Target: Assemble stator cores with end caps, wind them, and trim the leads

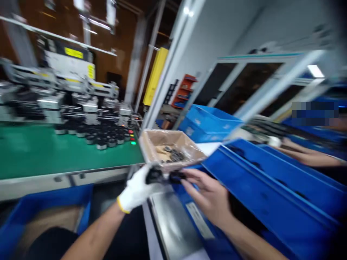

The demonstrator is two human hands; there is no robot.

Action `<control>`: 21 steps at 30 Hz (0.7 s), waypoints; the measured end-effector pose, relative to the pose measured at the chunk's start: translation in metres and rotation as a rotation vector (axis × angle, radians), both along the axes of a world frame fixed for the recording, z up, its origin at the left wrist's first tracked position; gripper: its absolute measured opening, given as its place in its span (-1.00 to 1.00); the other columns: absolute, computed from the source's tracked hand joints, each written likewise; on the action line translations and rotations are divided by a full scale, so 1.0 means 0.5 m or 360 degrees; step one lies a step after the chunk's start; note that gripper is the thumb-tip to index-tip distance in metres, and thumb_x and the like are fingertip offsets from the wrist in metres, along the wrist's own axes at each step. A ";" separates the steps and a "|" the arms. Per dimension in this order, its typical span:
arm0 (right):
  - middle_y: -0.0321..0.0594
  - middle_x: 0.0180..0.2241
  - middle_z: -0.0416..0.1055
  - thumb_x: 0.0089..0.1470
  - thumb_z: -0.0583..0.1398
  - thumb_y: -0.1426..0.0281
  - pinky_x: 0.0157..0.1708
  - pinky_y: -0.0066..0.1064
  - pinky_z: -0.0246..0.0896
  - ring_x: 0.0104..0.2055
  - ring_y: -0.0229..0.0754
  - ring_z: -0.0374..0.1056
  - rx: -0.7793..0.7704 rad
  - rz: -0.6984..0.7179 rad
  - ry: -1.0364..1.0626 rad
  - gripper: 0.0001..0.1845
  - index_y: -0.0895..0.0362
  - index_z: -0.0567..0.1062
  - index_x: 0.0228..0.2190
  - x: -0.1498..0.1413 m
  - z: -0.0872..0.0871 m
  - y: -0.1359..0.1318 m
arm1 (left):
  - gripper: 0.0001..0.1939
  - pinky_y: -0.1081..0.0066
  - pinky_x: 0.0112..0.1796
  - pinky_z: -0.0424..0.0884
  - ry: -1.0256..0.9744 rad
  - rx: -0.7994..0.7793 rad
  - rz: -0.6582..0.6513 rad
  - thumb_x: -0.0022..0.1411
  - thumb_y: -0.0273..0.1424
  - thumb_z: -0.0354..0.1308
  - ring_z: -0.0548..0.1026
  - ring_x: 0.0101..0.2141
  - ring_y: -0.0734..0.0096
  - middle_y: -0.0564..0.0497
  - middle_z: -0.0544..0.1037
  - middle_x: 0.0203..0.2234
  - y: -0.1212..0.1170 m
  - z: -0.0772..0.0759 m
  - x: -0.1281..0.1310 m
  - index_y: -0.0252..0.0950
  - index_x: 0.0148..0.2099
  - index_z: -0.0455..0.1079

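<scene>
My left hand (pixel 138 189), in a white glove, is closed round a small black part (pixel 154 176). My bare right hand (pixel 207 193) pinches another small black part (pixel 176 176) right beside it. Both hands meet just in front of a cardboard box (pixel 151 144) lined with plastic, which holds several black parts (pixel 175 155). The whole view is smeared by motion.
A green mat table (pixel 54 153) at left carries several black round pieces (pixel 103 135) and grey machinery (pixel 59 94). Blue bins (pixel 271 180) stand at right, another blue bin (pixel 208 122) behind. A co-worker's forearm (pixel 306 155) reaches in at far right. A metal plate (pixel 173 220) lies below my hands.
</scene>
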State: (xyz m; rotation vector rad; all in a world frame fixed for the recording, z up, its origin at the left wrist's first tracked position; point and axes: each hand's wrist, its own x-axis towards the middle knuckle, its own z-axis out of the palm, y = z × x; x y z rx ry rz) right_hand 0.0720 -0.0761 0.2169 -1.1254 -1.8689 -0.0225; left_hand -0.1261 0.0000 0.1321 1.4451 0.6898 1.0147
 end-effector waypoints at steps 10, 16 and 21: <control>-0.11 -0.22 0.45 0.18 0.20 0.61 -0.21 -0.38 0.49 -0.18 -0.20 0.45 0.0042 0.0130 0.0065 -0.72 0.14 0.53 -0.09 -0.021 -0.078 -0.010 | 0.08 0.33 -0.04 0.51 -0.0326 -0.0449 -0.0293 -0.27 -0.16 0.60 0.55 -0.02 0.13 -0.07 0.55 0.05 -0.051 -0.030 0.040 -0.14 0.32 0.27; 0.05 -0.03 0.40 0.12 0.19 0.59 -0.09 -0.22 0.51 0.00 -0.05 0.42 0.0065 0.0367 -0.0158 -0.47 0.18 0.39 0.14 -0.007 -0.070 -0.016 | -0.07 0.24 0.15 0.43 -0.0042 -0.0337 -0.0176 -0.06 -0.15 0.50 0.51 0.10 0.09 -0.11 0.53 0.13 -0.054 -0.004 0.025 -0.21 0.32 0.27; 0.14 -0.01 0.37 0.12 0.25 0.57 -0.04 -0.18 0.51 0.06 0.01 0.38 0.0207 0.0297 -0.0430 -0.39 0.28 0.31 0.20 -0.009 -0.083 -0.014 | -0.09 0.30 0.11 0.44 -0.0149 -0.0368 -0.0236 -0.03 -0.24 0.47 0.50 0.12 0.09 -0.09 0.52 0.15 -0.052 -0.020 0.010 -0.20 0.35 0.25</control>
